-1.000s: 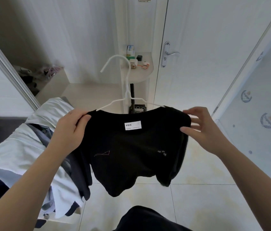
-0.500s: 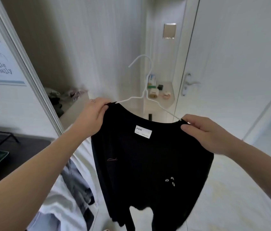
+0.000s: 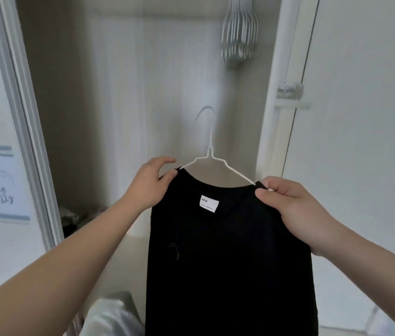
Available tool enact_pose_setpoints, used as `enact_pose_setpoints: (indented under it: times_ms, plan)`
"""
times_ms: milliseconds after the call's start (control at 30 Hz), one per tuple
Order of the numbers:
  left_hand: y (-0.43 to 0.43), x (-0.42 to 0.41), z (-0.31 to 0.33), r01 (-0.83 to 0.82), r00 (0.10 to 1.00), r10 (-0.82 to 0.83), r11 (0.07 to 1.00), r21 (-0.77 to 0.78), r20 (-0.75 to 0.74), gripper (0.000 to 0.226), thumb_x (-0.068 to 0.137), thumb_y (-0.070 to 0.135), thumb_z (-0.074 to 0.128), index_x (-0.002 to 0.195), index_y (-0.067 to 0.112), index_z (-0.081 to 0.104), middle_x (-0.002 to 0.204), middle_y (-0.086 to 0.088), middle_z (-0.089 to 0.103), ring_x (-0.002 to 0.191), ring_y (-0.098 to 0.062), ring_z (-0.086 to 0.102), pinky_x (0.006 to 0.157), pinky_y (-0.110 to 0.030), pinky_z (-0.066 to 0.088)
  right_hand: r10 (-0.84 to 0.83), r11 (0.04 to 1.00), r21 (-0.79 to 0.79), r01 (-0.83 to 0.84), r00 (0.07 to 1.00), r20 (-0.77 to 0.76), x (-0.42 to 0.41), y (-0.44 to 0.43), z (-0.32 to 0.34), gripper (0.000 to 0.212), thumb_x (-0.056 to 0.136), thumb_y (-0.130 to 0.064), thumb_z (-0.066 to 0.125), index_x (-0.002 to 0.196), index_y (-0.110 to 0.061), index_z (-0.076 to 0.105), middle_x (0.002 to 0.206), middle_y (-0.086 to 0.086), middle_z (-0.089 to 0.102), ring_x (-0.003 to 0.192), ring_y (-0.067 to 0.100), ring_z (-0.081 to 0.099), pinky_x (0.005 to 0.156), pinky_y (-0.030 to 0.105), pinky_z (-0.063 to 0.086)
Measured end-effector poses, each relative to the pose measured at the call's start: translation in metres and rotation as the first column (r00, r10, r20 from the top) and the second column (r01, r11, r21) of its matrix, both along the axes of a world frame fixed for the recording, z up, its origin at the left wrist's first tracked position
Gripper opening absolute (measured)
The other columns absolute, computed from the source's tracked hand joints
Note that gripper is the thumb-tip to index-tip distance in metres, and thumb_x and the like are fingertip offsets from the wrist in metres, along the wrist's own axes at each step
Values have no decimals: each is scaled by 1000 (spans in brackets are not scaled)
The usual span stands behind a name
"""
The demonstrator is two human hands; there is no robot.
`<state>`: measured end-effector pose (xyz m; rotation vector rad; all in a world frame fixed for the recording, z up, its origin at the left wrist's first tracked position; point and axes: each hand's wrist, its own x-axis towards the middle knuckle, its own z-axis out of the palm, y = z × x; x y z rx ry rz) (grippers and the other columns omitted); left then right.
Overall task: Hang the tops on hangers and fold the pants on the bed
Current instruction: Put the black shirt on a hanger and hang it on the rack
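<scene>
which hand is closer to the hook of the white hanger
Left. The left hand holds the black top by one shoulder, just below and left of the white hanger's hook. The right hand pinches the other shoulder, farther out at lower right.
</scene>
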<state>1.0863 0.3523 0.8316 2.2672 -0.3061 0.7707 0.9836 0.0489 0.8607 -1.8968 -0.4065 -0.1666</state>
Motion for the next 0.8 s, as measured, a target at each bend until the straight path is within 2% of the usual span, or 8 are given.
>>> enact_pose_setpoints:
  times_ms: [67,167,333,400,467,567,700,800]
  plan:
    - [14,16,20,28,999,-29,999,16,36,39,101,33,58,138,23,57,144,3,55,135,-15,46,105,-18,28,-35,999,15,34,999,29,22,25,15,27,101,-20,55,77,-7,57,66,3,53,60,16,50,59,29,39]
    - [34,35,47,56,995,-57,998,12,86,42,100,38,57,141,25,54,143,5,54,134,-11,46,102,-17,29,-77,996,47,73,993,91,59,62,37,30,101,-22,54,74,-10,55,68,3,51,63,17,48,63,31,39]
    - [59,59,83,106,986,-100,994,-41,135,43,99,41,58,139,28,54,141,8,55,131,-9,47,109,-28,36,-138,984,137,112,971,197,130,124,94,28,100,-19,55,90,7,53,74,9,53,69,20,50,69,34,38]
    - [66,70,96,123,983,-111,989,-79,145,41,98,41,61,136,27,56,132,8,59,124,-4,51,101,-19,37,-166,980,150,133,958,235,156,147,120,28,99,-19,55,88,7,52,75,10,50,70,22,47,69,35,36]
    - [72,82,112,157,980,-141,982,-109,140,38,96,41,63,131,27,58,122,9,61,113,0,55,89,-8,36,-179,978,156,140,945,275,181,168,147,22,99,-19,54,82,-4,54,75,10,49,69,23,48,68,36,38]
    - [79,98,135,197,971,-176,973,-122,165,32,94,44,65,121,27,60,111,9,62,104,0,58,86,-11,41,-186,977,164,139,927,324,215,200,186,15,99,-20,53,86,-12,57,77,12,54,71,25,55,68,37,45]
    - [88,124,162,207,962,-180,971,-117,203,33,89,50,69,112,29,59,105,12,62,99,-3,60,87,-20,47,-189,974,189,123,904,383,260,238,240,21,96,-13,50,77,-16,45,73,8,42,70,23,42,62,34,33]
    - [93,147,177,143,967,-122,987,-80,222,48,77,62,72,109,32,55,102,16,59,94,-1,58,85,-24,50,-186,972,208,109,897,402,295,264,274,35,94,-9,48,67,-22,30,72,6,29,74,26,30,63,36,23]
